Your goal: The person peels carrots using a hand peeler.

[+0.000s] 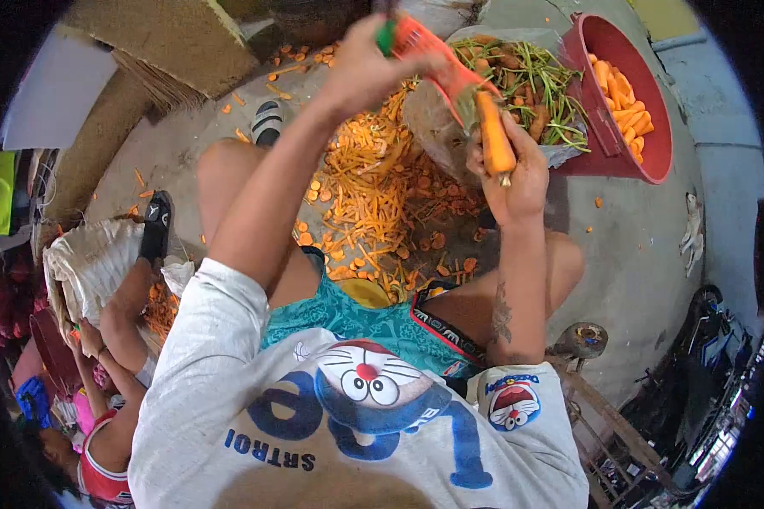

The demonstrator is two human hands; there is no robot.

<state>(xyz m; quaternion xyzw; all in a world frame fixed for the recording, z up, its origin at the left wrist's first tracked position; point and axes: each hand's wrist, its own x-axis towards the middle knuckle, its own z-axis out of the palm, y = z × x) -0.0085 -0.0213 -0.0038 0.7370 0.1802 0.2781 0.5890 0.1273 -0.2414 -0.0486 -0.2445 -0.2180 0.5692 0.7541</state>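
Observation:
My left hand [369,72] is raised at the top centre, closed around a long orange-red peeler [437,59] with a green end. Motion smears the peeler, and its tip lies against or just beside a carrot [494,140]. My right hand [518,174] grips that carrot, its narrow end towards me and its upper end towards the peeler. Behind it, a clear plastic bag [437,119] holds unpeeled carrots [539,123] with green stems [530,72]. Carrot peelings and cut slices [369,178] lie heaped on the floor between my legs.
At the upper right, a red bucket [594,140] lies tilted with peeled carrots [621,102] inside. Another person [110,437] sits at the lower left beside a white sack [93,254]. A metal frame [603,407] stands at my right. Cardboard [165,42] is at the upper left.

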